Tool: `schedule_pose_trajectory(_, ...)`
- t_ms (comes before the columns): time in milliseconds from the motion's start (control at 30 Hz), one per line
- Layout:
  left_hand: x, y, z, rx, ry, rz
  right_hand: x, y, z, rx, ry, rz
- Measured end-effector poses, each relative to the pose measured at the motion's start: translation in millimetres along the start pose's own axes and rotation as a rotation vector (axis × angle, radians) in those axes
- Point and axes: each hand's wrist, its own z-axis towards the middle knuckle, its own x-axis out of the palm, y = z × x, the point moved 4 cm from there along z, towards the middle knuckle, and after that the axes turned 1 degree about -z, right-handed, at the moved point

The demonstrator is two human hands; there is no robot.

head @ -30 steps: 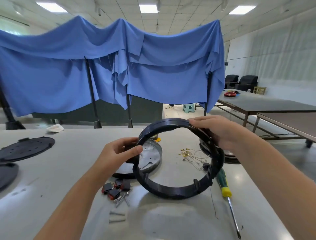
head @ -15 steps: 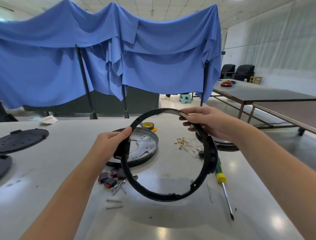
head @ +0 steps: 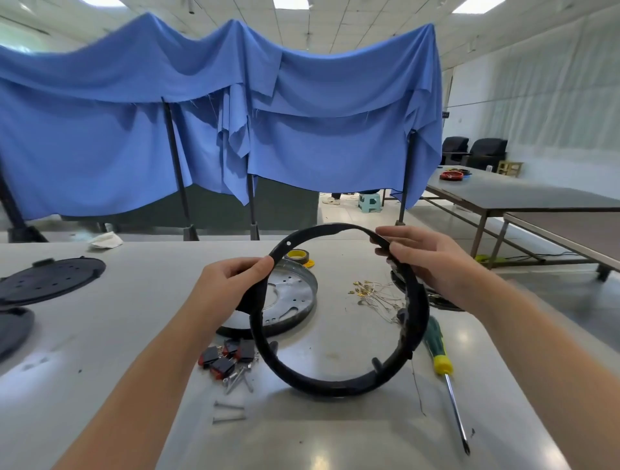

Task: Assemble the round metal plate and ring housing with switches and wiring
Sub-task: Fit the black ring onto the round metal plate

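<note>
Head view: the left hand pinches the black ring housing at its left rim, and the right hand grips its upper right rim. The ring is tilted up, its lowest edge near or on the table. The round metal plate lies flat just behind, nearer the left hand. Switches and a screwdriver flank the ring; open tabletop lies in front.

Bright, even light from the ceiling panels above you; pale glare patches on the surface at its near edge; wide-angle bending at frame edges; your right forearm slightly blurred.
</note>
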Motion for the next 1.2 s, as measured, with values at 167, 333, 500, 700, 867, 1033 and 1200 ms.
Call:
schedule_pose_trajectory(167,6.0,-6.0,-2.3,0.061,0.032,0.01,4.2,-21.4,3.0,0.184,-0.096,-0.096)
schedule_pose_trajectory(333,-0.4,-12.1,-3.9,0.101,0.1,-0.064,-1.7,-19.0,-14.0,0.243,0.0,0.017)
schedule_pose_trajectory(500,-18.1,-13.9,-5.9,0.127,0.344,0.029,-2.5,2.4,-33.1,0.091,0.135,-0.137)
schedule_pose_trajectory(700,-19.1,-11.9,-16.5,0.036,0.529,0.232,1.5,28.3,-52.4,0.013,0.257,-0.263)
schedule_pose_trajectory(867,-13.9,-16.0,-38.2,0.1,0.565,0.47,7.8,33.0,-74.2,0.005,0.366,-0.378)
schedule_pose_trajectory(1033,-9.6,4.6,-70.1,0.271,0.514,0.606,20.5,14.6,-103.0,-0.063,0.368,-0.728)
schedule_pose_trajectory(1200,-3.5,29.8,-79.2,0.384,0.454,0.66,32.7,-14.1,-113.9,-0.08,0.322,-0.835)
